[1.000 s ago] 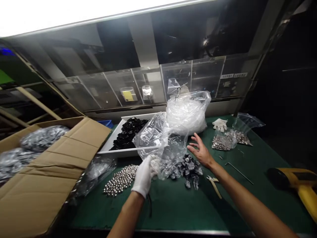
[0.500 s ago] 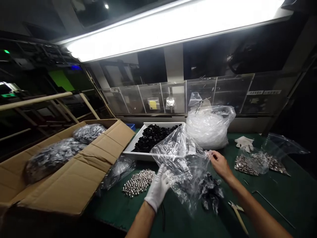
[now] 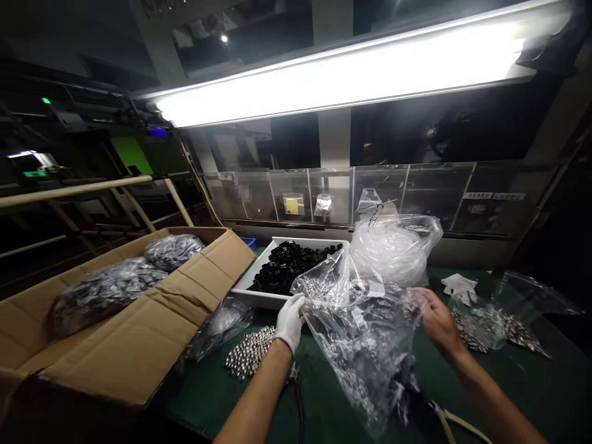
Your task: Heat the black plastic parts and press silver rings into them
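A large clear plastic bag [image 3: 356,333] hangs stretched between my two hands, with dark pieces showing through its lower part. My left hand [image 3: 290,324], in a white glove, pinches the bag's left edge. Bare, my right hand [image 3: 439,324] is closed on its upper right edge. Just behind the bag stands a white tray [image 3: 266,301] of small black parts [image 3: 291,262], partly covered by the bag's top. Close to my left wrist lies a heap of shiny metal balls or beads [image 3: 250,351].
On the left an open cardboard box [image 3: 134,339] holds bagged parts [image 3: 111,290]. A bulging bag of clear plastic [image 3: 391,253] sits behind. To the right lie bags of metal pieces [image 3: 522,333] and a white glove [image 3: 459,287]. Yellow-handled pliers [image 3: 446,422] lie at the front.
My left hand has moved up and closed on the bag's edge. My right hand has shifted right and slightly down, so the bag is spread wider. The camera view has tilted up.
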Demonstrator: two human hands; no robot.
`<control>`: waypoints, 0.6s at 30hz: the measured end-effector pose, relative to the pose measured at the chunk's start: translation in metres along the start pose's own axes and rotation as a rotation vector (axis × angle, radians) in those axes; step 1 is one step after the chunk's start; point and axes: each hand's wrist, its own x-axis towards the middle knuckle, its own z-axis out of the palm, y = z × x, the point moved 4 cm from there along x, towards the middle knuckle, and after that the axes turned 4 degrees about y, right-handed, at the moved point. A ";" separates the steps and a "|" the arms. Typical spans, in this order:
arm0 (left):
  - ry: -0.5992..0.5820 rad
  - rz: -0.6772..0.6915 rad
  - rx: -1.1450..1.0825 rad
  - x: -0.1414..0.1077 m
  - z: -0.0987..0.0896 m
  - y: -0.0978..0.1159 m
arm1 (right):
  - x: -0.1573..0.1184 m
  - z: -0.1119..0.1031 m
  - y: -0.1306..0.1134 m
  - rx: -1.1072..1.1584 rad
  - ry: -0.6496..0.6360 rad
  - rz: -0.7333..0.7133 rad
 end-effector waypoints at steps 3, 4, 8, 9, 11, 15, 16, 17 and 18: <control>-0.094 0.061 -0.085 -0.024 -0.002 0.007 | -0.002 -0.016 -0.005 0.083 0.055 0.018; -0.127 0.079 -0.108 -0.031 -0.002 0.011 | -0.002 -0.020 -0.008 0.112 0.060 0.020; -0.153 0.052 -0.239 -0.046 0.002 0.021 | -0.001 -0.030 -0.020 0.195 0.066 0.014; -0.138 0.033 -0.252 -0.047 0.004 0.022 | -0.001 -0.032 -0.022 0.203 0.067 0.016; -0.113 0.004 -0.228 -0.048 0.008 0.026 | 0.001 -0.039 -0.024 0.204 0.068 0.026; -0.159 -0.016 -0.120 -0.062 0.014 0.034 | 0.003 -0.063 -0.024 0.161 0.103 0.054; -0.193 -0.024 -0.097 -0.068 0.015 0.036 | 0.003 -0.071 -0.024 0.139 0.131 0.051; -0.231 -0.026 -0.065 -0.075 0.015 0.038 | 0.004 -0.080 -0.024 0.113 0.165 0.046; -0.270 -0.021 -0.027 -0.082 0.015 0.040 | 0.004 -0.089 -0.024 0.080 0.206 0.040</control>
